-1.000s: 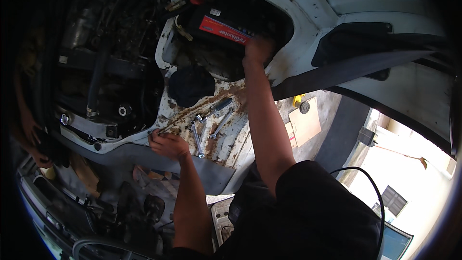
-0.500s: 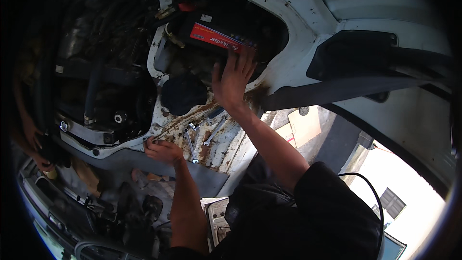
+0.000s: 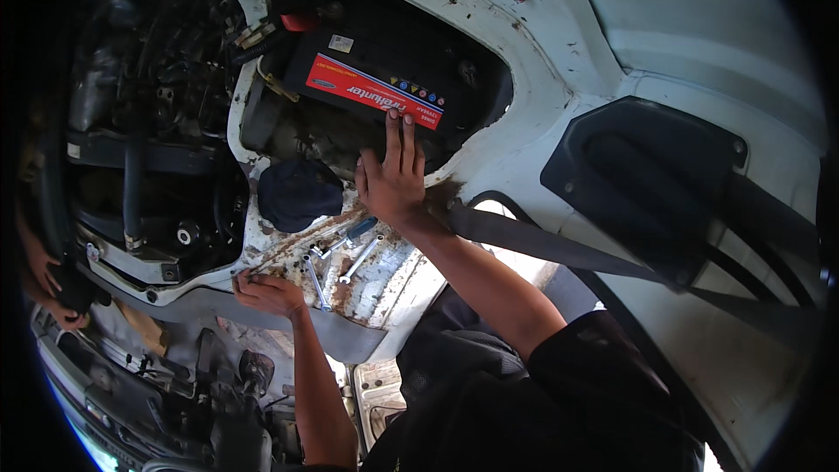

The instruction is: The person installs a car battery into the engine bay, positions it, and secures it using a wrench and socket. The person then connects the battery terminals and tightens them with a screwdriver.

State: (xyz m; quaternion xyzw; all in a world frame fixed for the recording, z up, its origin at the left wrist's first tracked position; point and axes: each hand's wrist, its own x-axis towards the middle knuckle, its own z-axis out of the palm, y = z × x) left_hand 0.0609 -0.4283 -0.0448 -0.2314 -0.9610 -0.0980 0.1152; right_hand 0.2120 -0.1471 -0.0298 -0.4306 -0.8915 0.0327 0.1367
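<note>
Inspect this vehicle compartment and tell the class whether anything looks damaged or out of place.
The white metal panel on the near side of the battery looks damaged: brown, rust-like patches and worn paint mark it. Two wrenches and a blue-handled tool lie loose there, which looks untidy.

Battery point(image 3: 398, 44) is blk; label point(image 3: 376, 92) on it is red w/ wht lettering, plus a row of sm. icons, some yellow, some blue. Sticker point(image 3: 341, 44) is whitish w/ dk print. Terminal cover point(image 3: 300, 22) is bright red. Metal panel point(image 3: 411, 288) is wht, patchy w/ brn rust blotches & streaks. Cloth point(image 3: 300, 195), v. dk, navy or blk, can't tell. Wrench point(image 3: 357, 260) is silver; tool handle point(image 3: 360, 228), dk blue-ish. Strap point(image 3: 542, 240) is plain dk grey, plastic cover point(image 3: 638, 175) solid blk, shirt point(image 3: 489, 415) blk.
</note>
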